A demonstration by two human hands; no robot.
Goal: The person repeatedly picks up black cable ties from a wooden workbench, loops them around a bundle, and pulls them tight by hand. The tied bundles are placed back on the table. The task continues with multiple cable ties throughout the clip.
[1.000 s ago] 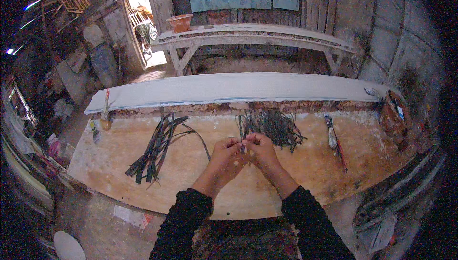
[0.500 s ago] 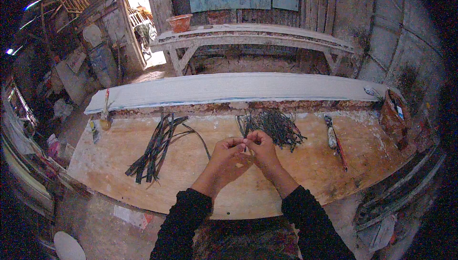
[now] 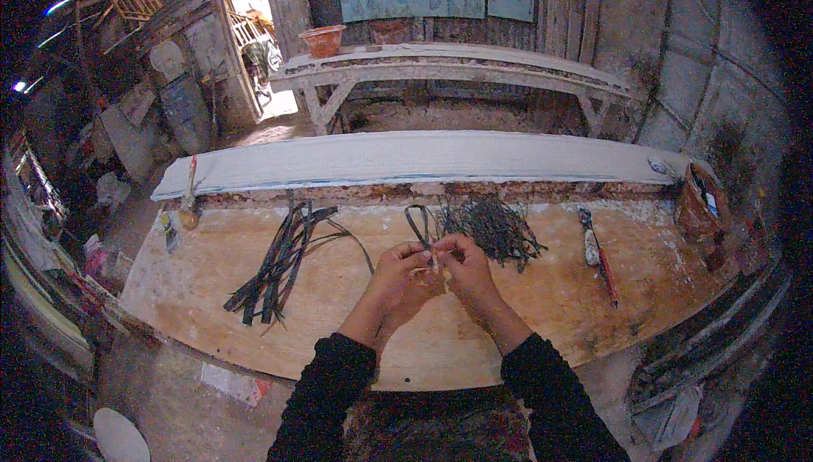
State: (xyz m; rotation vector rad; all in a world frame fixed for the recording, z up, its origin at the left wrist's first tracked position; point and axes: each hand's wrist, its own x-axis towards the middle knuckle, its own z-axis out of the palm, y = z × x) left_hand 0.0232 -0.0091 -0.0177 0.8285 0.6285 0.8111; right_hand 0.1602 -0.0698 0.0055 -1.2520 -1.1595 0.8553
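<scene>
The black strip (image 3: 414, 226) has spread into a wider loop, long axis forward and nearer the left hand (image 3: 400, 278); this and the right hand (image 3: 471, 270) are pinched closed on its near end.

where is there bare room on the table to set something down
Bare tabletop shows between the right hand and the red stick, and on the near side between the left hand and the bundle of dark strips. It's crowded just beyond the hands, where the dark tangle lies.
</scene>
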